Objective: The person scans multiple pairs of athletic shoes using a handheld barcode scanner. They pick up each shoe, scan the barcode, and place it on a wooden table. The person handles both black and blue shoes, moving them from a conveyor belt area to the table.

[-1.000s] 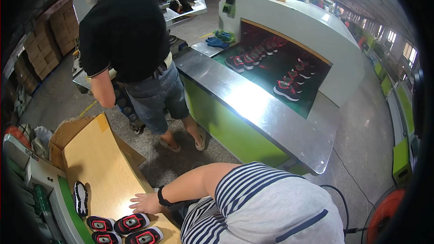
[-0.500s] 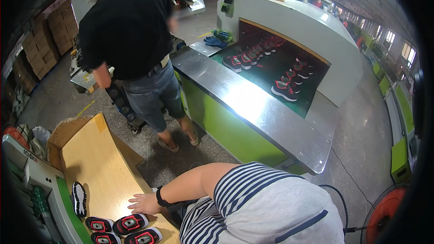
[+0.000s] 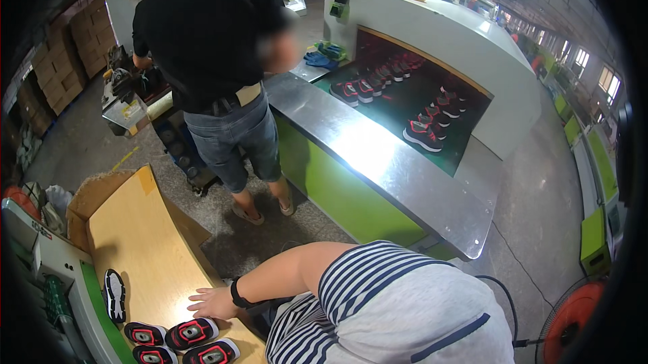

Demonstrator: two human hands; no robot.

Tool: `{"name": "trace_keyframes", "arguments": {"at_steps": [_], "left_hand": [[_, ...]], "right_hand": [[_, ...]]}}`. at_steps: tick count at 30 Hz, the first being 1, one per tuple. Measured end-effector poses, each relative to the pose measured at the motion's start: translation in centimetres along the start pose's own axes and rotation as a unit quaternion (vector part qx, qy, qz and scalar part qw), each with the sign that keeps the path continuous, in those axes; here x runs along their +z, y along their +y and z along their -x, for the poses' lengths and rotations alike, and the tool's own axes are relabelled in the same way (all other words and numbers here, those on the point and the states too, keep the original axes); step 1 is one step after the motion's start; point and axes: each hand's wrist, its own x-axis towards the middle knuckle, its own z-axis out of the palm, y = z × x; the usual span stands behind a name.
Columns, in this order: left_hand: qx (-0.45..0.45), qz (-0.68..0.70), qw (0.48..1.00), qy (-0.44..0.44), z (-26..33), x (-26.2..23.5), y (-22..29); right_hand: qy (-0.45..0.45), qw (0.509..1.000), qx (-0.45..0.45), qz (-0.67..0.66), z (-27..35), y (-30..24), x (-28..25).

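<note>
Black-and-red soles [image 3: 192,332] on tan board [image 3: 145,242]; navy-and-white striped shirt [image 3: 378,296]; green conveyor [image 3: 337,195]; black tee [image 3: 202,20].

a shoe factory floor: beyond the left hand [image 3: 212,303] resting on a wooden bench [image 3: 138,242], sneakers [image 3: 422,136] ride a green conveyor [image 3: 405,104] through a white machine housing [image 3: 459,33], cardboard boxes [image 3: 61,67] stacked far left.

Right hand out of view; standing person [image 3: 209,47] was cut off at the top edge, one forearm blurred; lowest shoe soles [image 3: 212,352] ran past the bottom edge.
</note>
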Motion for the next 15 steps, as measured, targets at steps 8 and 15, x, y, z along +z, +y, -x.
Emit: {"name": "trace_keyframes", "arguments": {"at_steps": [8,15], "left_hand": [[-0.014,0.057,0.998,0.002,0.2,1.5,-0.9],[0.103,-0.265,0.958,-0.043,-0.1,2.4,-6.5]], "right_hand": [[0.011,1.000,0.009,0.004,0.8,-0.1,-0.3],[0.126,0.989,-0.069,0.030,-0.3,0.8,1.1]]}}
